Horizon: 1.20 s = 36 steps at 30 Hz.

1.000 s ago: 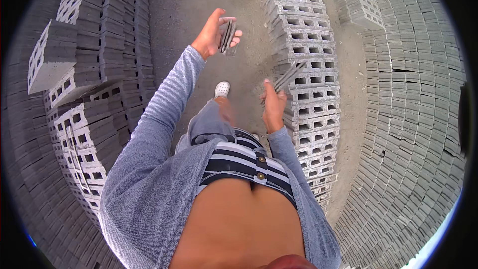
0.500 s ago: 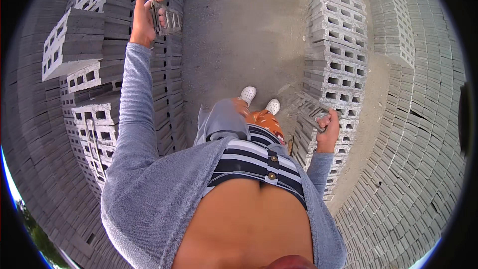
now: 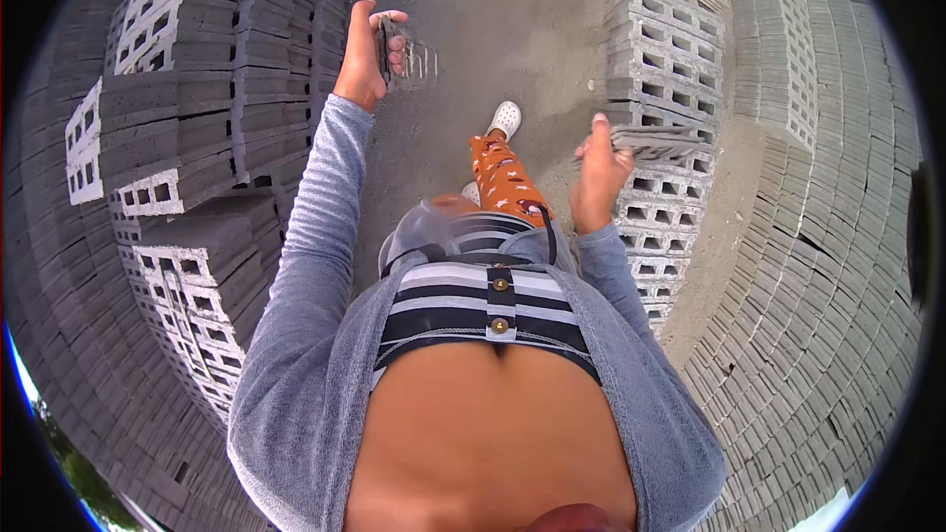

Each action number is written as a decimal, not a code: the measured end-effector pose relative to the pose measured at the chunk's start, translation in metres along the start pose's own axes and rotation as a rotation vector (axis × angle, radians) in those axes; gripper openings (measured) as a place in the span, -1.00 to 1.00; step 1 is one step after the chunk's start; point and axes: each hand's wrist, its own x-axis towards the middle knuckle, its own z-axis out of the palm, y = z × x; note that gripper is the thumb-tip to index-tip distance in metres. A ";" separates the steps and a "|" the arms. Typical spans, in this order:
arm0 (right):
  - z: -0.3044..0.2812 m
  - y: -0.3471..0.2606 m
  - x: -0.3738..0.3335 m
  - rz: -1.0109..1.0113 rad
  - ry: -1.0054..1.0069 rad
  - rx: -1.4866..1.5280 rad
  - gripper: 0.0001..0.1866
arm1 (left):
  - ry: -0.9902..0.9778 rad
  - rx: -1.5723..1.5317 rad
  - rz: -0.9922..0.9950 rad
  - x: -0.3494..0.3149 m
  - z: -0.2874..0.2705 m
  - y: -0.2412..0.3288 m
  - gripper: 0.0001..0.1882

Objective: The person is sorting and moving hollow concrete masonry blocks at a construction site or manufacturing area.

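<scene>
My left hand [image 3: 363,57] is stretched forward over the ground, its fingers curled round a grey slotted frame [image 3: 422,64]. The frame has a thick bar at the palm and several thin prongs or slats pointing right, and I cannot make out its exact kind. Lower and to the right, my right hand [image 3: 601,177] is closed on a similar grey slatted frame [image 3: 662,143]. This one extends right, in front of the hollow concrete blocks [image 3: 680,94], and I cannot tell whether it touches them. The fingers of that hand are partly hidden.
Tall rows of stacked hollow blocks [image 3: 202,89] line the left side, some jutting out. More block stacks [image 3: 838,266] stand beyond a strip of sandy ground [image 3: 724,207] on the right. Between the rows runs a dusty path [image 3: 473,30], with my white clog [image 3: 506,118] on it.
My left hand has moved right, from beside the left stack to over the path. My right hand has moved forward and left, its frame swinging to its right side. My feet have shifted in a step.
</scene>
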 end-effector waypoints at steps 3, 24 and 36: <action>0.064 0.036 -0.020 0.183 -0.784 -0.333 -0.77 | -0.044 -0.017 -0.054 0.017 0.078 0.003 -0.54; 0.016 -0.138 0.294 0.118 0.274 0.079 -0.73 | 0.297 -0.057 0.038 0.199 -0.007 0.163 -0.60; 0.327 -0.028 0.188 0.287 -0.655 -0.252 -0.73 | -0.205 0.063 -0.158 0.292 0.155 0.169 -0.62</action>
